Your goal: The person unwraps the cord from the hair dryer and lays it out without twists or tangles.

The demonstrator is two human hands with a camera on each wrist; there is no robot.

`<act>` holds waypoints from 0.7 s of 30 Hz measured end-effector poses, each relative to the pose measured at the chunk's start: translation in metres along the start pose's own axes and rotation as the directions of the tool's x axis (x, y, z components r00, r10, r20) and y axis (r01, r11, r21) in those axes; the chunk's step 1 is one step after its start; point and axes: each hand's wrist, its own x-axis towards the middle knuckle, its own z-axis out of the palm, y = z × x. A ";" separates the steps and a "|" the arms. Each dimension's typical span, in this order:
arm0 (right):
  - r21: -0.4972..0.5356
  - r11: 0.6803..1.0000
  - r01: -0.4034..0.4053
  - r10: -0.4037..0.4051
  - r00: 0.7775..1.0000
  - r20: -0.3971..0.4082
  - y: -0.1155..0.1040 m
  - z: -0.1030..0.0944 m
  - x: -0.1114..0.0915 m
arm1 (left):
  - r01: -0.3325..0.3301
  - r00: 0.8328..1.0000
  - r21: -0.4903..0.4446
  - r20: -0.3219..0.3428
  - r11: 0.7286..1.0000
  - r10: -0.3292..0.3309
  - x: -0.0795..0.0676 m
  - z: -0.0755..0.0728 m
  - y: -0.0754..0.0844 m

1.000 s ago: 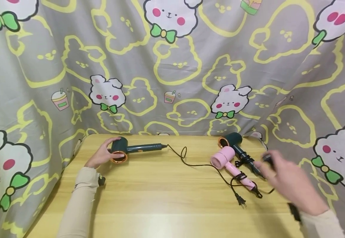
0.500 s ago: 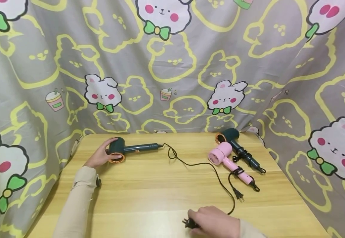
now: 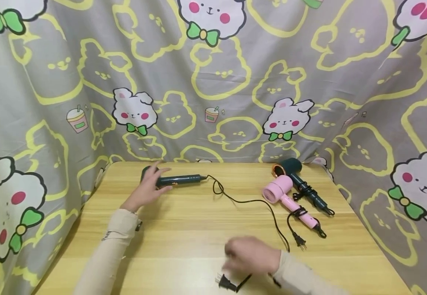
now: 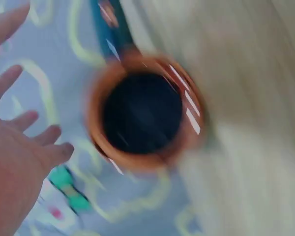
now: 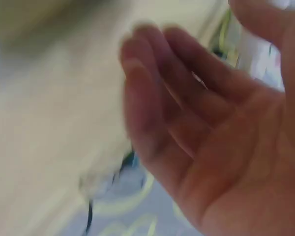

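Note:
A dark green hair dryer lies at the back left of the table, handle pointing right. My left hand hovers over its head with fingers spread, hiding much of it. In the left wrist view the dryer's copper-rimmed opening faces the camera, apart from the left hand. The dryer's black cord runs right, then curves toward the front. Its two-pin plug lies on the table near the front, just below my right hand. The right wrist view shows that hand's fingers loosely bent, holding nothing.
A pink hair dryer with its cord wrapped round the handle lies at the right, its plug toward the front. Behind it is another dark green hair dryer, cord also wrapped. A patterned curtain surrounds the wooden table.
My right hand carried the plug from the right to the front middle and let go of it. My left hand released the dryer's head and moved slightly right, fingers spreading.

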 end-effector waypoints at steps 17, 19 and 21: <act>-0.395 0.855 -0.337 0.153 0.890 -0.429 0.107 -0.007 0.057 | -0.264 0.912 0.438 0.404 0.860 0.074 0.073 0.112 0.060; -0.358 0.854 -0.378 0.205 0.876 -0.436 0.110 -0.011 0.045 | -0.233 0.909 0.464 0.415 0.855 0.022 0.075 0.113 0.066; -0.316 0.850 -0.421 0.254 0.855 -0.453 0.114 -0.016 0.033 | -0.220 0.912 0.476 0.409 0.851 0.007 0.076 0.115 0.071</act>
